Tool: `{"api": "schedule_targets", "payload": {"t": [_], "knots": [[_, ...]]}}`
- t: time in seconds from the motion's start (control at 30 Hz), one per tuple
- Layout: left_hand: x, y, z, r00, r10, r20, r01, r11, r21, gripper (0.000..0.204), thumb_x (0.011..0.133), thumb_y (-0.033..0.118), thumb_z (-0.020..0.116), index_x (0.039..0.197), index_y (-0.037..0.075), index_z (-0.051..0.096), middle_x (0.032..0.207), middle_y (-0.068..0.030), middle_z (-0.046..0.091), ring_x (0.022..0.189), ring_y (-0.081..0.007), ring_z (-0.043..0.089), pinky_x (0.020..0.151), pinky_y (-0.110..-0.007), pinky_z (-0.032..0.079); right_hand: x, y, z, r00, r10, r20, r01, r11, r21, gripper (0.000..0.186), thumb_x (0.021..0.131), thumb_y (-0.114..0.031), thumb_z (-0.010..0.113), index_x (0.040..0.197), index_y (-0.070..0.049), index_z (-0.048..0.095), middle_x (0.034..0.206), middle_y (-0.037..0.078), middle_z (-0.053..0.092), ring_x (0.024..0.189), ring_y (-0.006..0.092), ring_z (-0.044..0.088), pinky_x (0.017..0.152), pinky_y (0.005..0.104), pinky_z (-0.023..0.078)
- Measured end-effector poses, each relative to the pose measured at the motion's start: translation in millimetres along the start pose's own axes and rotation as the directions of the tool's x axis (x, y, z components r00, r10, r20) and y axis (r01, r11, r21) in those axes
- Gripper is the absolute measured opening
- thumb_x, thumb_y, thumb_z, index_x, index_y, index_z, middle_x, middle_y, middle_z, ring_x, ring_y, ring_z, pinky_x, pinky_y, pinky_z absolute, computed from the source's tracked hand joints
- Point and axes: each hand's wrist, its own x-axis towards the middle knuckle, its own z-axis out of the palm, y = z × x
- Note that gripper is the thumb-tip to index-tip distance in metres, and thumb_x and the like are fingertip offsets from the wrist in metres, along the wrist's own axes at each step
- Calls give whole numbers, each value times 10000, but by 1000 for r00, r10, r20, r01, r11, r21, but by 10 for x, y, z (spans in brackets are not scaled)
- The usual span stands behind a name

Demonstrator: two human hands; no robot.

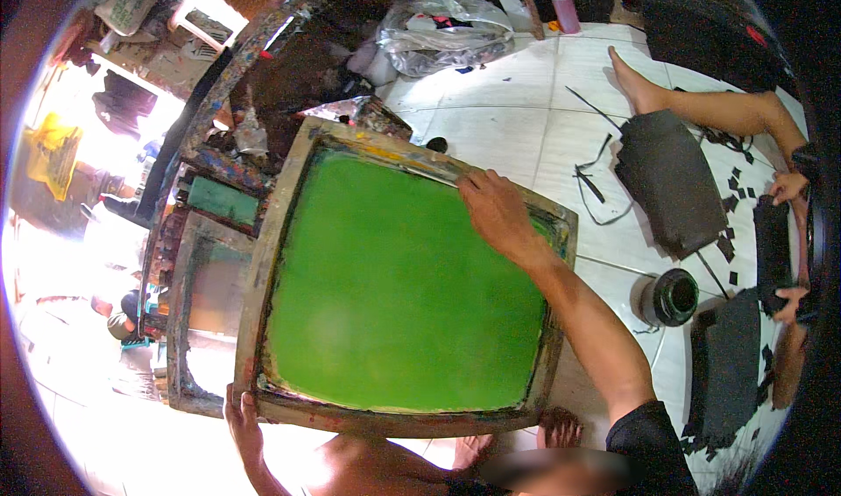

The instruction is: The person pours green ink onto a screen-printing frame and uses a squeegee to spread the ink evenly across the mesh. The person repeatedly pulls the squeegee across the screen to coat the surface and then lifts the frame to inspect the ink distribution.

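A screen printing frame [285,176] of worn wood, stained with paint, stands tilted before me; its mesh [399,277] is coated bright green. My left hand [243,413] grips its lower left corner, fingers closed on the wood. Across the right side of the mesh reaches my right arm. My right hand [498,211] is closed at the far rail, fingertips on the inner edge. A thin pale strip [429,175] runs along that edge to the fingertips; whether it is held or part of the frame, I cannot tell.
Another frame [184,338] stands behind on the left, by a paint-stained table. A dark round container [670,297] sits on the white tiles at right. Another person sits there among black sheets [670,185] and scraps. Farther back are a plastic bag [447,28] and a pink bottle [563,6].
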Motion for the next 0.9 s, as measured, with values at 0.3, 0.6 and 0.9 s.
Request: {"api": "schedule_targets", "payload": {"t": [0.3, 0.6, 0.9], "knots": [[-24, 108, 89, 1000, -7, -29, 9, 996, 88, 683, 1017, 415, 542, 1513, 4, 317, 1471, -191, 399, 1304, -272, 450, 1068, -368, 384, -863, -515, 273, 973, -150, 178, 66, 910, 409, 311, 822, -32, 540, 1117, -26, 637, 1008, 208, 629, 977, 395, 615, 841, 502, 513], [-75, 224, 169, 998, 11, -63, -1, 988, 157, 621, 1025, 347, 541, 1491, -16, 349, 1452, -210, 415, 1306, -280, 447, 1076, -374, 376, -1852, -2041, -219, 716, -298, 631, -124, 836, 535, 297, 888, -136, 584, 1158, -20, 629, 961, 147, 621, 871, 312, 613, 793, 432, 508], [-234, 698, 178, 950, 311, 5, -310, 947, 83, 343, 1002, 309, 545, 1114, -15, 560, 751, -72, 559, 632, -146, 509, 557, -316, 453, 360, -1062, -376, 963, 45, 265, -123, 950, 286, 123, 901, -99, 564, 924, 5, 626, 882, 217, 641, 818, 366, 641, 724, 467, 516]]}}
